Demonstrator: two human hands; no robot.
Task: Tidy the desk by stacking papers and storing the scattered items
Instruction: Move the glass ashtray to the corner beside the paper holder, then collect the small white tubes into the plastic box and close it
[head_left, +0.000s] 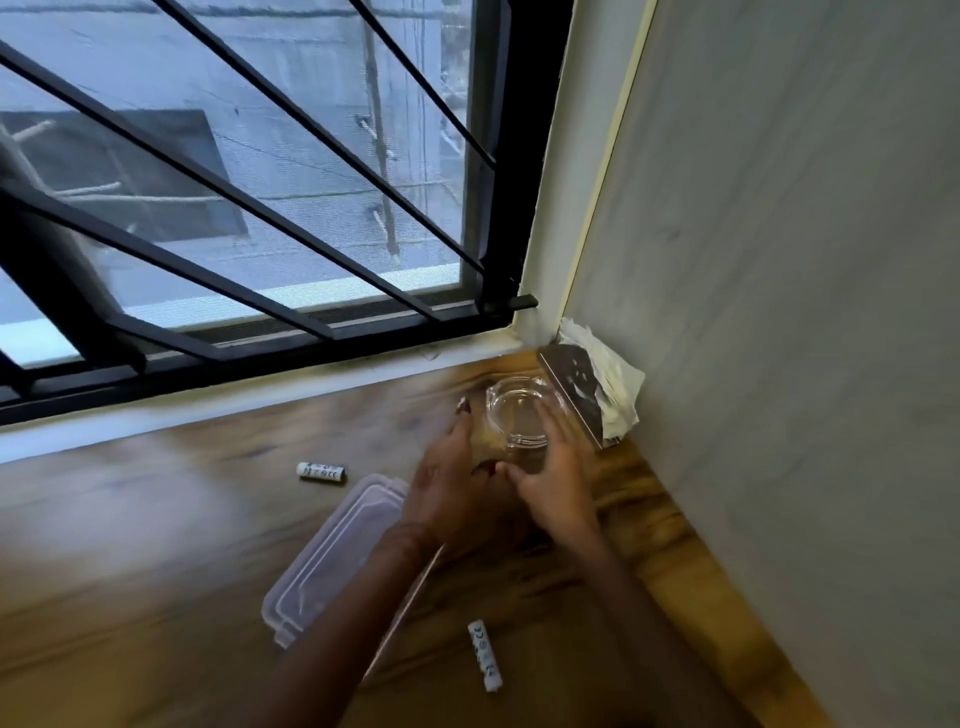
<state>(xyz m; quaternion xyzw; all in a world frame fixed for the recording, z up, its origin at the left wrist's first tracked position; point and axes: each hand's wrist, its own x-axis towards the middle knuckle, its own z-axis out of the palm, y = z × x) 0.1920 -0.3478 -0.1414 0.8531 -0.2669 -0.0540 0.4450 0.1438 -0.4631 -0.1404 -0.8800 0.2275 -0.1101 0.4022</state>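
Battery (322, 472) and clear lid (332, 551) lie left on the bench (156, 519). My left hand (452, 488), fingers straight, flanks the glass dish (519, 410) beside the corner napkin holder (576, 389). My right hand (558, 473) curves over its rim, grip unclear through blur. I should press evenly from both sides before lifting.
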